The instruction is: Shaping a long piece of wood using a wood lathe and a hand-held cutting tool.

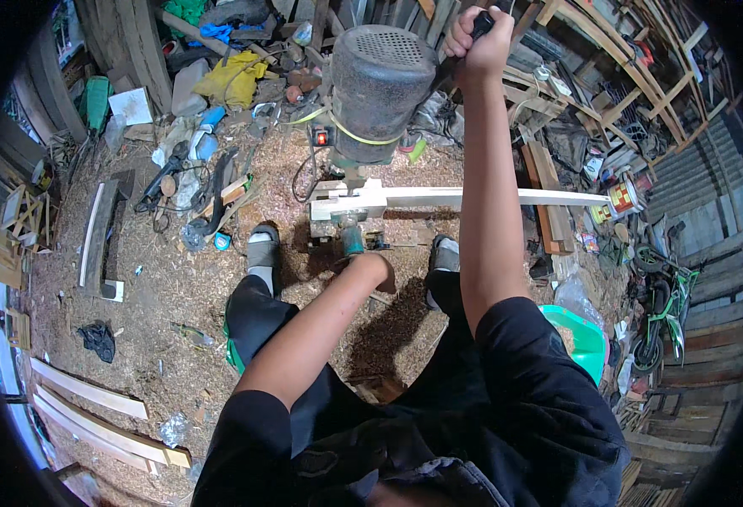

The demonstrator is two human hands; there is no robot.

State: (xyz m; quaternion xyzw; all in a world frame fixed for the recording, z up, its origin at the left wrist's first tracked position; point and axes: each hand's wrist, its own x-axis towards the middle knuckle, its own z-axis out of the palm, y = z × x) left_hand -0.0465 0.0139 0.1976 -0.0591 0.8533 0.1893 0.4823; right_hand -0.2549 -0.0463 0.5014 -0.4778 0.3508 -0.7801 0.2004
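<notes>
In front of me stands a drill-press-like machine (381, 93) with a dusty dark motor housing and a perforated cap. My right hand (479, 46) is raised high beside it, fingers wrapped round the black grip of its lever (483, 24). Under the machine's head a long pale wooden bar (422, 198) lies across the work table, reaching far to the right behind my right forearm. Low at the front of the table, my left hand (376, 270) is by a green cylindrical part (352, 241); its fingers are hidden. A red switch (321, 137) glows on the machine's left side.
Wood shavings cover the ground around my feet. Boards (109, 431) lie at lower left, near a black plastic bag (97, 340). A green basin (578, 342) stands by my right side, a small green bicycle (667, 308) beyond it. A tin bucket (623, 197) is by the bar's far end.
</notes>
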